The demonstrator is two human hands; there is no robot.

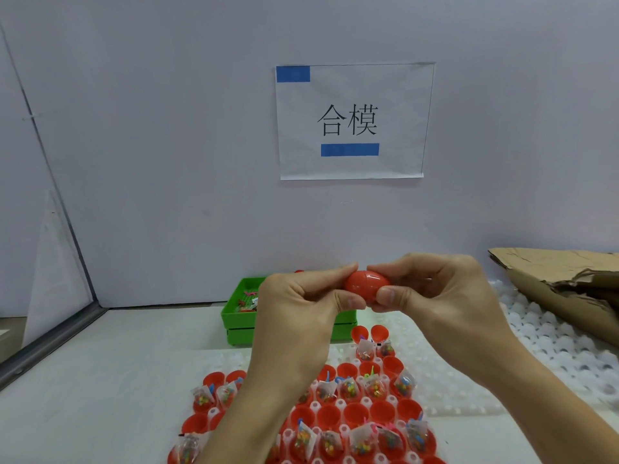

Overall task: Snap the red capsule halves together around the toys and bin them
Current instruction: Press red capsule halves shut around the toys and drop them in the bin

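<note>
From the head camera, a red capsule (366, 285) is held up in the air just in front of a green bin (239, 324), which serves as the landmark here. The left hand (301, 308) pinches the capsule's left end between thumb and curled fingers, and the right hand (432, 293) pinches its right end the same way — the two thumbs nearly meet under the capsule, and the two halves appear joined, though the seam is too fine to judge whether it is fully closed. The green bin sits on the white worktop (100, 380) against the back wall, partly hidden by the left hand; a few small toys (248, 301) lie inside it. Nearer to the camera than the bin, a white holder tray (341, 405) carries rows of open red capsule halves (330, 415), some bare and some filled with small clear toy packets (348, 390) of coloured bits. To the right of the bin, further white trays (549, 333) spread across the worktop, and crumpled brown cardboard (562, 279) lies over their far edge. Above the bin, a paper sign (351, 122) with two black characters and two blue bars is fixed to the wall. Well to the left of the bin, a grey metal frame edge (50, 343) runs along the worktop's side.
</note>
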